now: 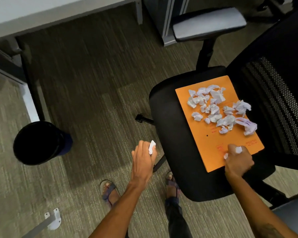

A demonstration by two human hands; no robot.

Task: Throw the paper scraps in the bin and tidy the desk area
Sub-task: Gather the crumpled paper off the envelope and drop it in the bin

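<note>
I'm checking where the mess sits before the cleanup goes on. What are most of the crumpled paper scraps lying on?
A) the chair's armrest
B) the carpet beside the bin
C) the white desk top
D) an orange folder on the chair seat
D: the paper scraps lie piled on the orange folder, which rests flat on the black chair seat.

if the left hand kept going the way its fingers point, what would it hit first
Probably nothing soon: the left hand, holding a white paper scrap, points up the picture over striped carpet, between the round black bin and the black office chair. Depth is unclear.
</note>
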